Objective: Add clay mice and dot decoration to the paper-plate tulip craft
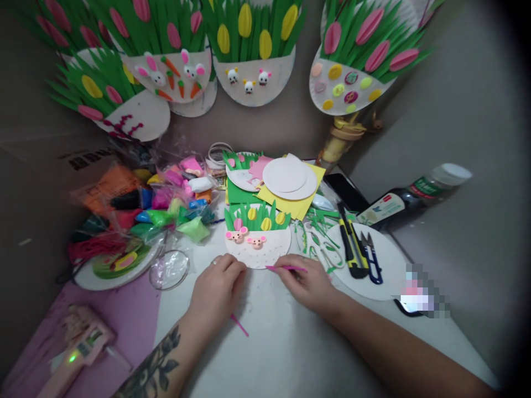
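Note:
A cut paper plate (271,251) lies before me, with green paper grass, yellow and pink paper tulips and two pink clay mouse-like faces; small marks dot its lower half. My left hand (222,282) is closed at its lower left edge, the fingers curled; what they grip, if anything, is hidden. In my right hand (305,282) is a thin pink stick-like tool (290,268), pinched with its tip at the plate's lower right rim. A second pink stick (239,325) shows beside my left wrist; whether the hand holds it I cannot tell.
Bagged coloured clay (157,207) heaps at left, above a glue gun (85,345) with a green light. White scissors (321,246), a utility knife (352,249) and thread snips (372,260) lie right. A dark bottle (409,196) stands behind. Finished plates (255,83) hang on the wall.

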A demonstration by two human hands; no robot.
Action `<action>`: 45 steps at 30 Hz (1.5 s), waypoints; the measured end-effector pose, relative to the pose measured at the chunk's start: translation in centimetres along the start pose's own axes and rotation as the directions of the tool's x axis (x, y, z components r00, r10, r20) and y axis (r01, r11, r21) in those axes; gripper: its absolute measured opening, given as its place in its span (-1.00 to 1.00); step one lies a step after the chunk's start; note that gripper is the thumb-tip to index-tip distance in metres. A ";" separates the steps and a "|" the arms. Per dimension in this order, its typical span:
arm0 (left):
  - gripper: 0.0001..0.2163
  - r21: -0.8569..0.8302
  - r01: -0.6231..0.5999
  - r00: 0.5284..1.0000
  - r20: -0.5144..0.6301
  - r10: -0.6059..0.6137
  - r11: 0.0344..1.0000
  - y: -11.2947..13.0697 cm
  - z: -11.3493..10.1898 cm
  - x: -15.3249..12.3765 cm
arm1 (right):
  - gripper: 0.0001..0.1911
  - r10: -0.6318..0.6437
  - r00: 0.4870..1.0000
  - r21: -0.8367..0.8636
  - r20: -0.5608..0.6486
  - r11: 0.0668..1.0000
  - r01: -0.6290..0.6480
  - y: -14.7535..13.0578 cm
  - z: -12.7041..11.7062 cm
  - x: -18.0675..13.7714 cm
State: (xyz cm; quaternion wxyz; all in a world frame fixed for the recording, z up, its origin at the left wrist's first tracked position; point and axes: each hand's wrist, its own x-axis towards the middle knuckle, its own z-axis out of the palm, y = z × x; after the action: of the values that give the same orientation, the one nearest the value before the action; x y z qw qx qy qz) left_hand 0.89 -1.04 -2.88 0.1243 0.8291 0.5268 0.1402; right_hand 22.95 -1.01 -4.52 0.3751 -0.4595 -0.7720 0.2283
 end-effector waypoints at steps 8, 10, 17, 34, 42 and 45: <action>-0.86 0.097 -0.044 0.998 -0.039 0.048 0.994 0.7 1.3 0.2 | -0.87 -0.014 1.000 -0.039 0.007 0.999 0.014 -0.2 1.1 0.2; -0.86 0.110 -0.052 0.997 -0.044 0.057 0.993 0.8 1.4 0.3 | -0.87 -0.015 1.000 -0.040 0.010 0.999 0.016 -0.2 1.1 0.1; -0.87 0.105 -0.053 0.997 -0.055 0.059 0.993 1.0 1.8 0.7 | -0.87 0.012 0.999 -0.031 0.039 0.999 -0.011 -0.6 1.1 0.1; -0.91 0.215 -0.067 0.994 -0.065 0.082 0.974 1.7 2.1 1.4 | -0.86 -0.017 1.000 -0.041 0.018 0.999 0.017 -0.7 1.4 0.1; -0.94 0.219 -0.079 0.994 -0.059 0.094 0.972 1.8 2.0 1.3 | -0.87 0.000 0.999 -0.036 -0.039 0.999 -0.001 -0.9 0.8 0.1; -0.94 0.264 -0.098 0.993 -0.034 0.111 0.960 2.1 2.0 1.4 | -0.89 -0.012 0.994 -0.042 -0.111 0.999 0.007 -0.9 0.3 0.0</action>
State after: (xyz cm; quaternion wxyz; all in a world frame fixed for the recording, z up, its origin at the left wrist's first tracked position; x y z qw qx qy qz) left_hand 3.92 -0.75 -3.87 -0.0066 0.8613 0.4990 0.0957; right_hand 22.22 -1.41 -4.10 0.4089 -0.4754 -0.7568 0.1846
